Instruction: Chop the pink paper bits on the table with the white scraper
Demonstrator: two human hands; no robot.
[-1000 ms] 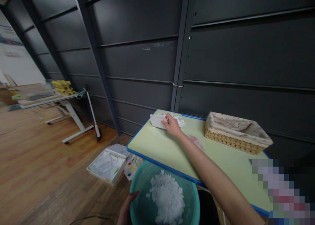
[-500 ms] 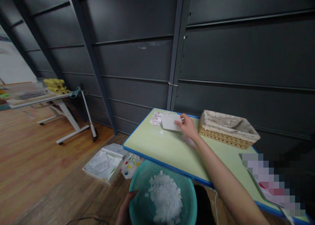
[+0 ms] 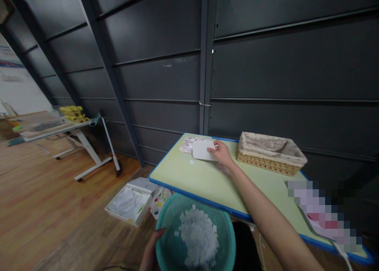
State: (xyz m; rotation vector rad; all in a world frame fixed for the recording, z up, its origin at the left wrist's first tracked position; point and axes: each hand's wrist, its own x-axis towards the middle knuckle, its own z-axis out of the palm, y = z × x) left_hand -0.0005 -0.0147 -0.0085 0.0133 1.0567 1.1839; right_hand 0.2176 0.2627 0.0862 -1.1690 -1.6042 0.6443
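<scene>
My right hand (image 3: 221, 153) reaches over the pale green tabletop (image 3: 174, 172), its fingers closed on a flat white card (image 3: 203, 150). Behind and to the left of the card lies a spread of small whitish-pink pieces (image 3: 186, 145). My left hand (image 3: 153, 242) grips the left side of a green plastic basket (image 3: 232, 239) below the table's front edge. Inside that basket is a heap of small white squares (image 3: 197, 233). A faint pinkish patch beside my right wrist is too blurred to make out.
A wicker basket with a cloth lining (image 3: 269, 164) stands at the table's back right. Printed sheets (image 3: 322, 219), partly pixelated, lie at the right end. On the floor are an open white box (image 3: 130, 204) and a dotted bag (image 3: 160, 200). Another table (image 3: 85, 138) stands far left.
The view has turned slightly left. My right hand and the card have shifted a little leftward over the table, and more pieces show behind the card. My left hand stays on the basket.
</scene>
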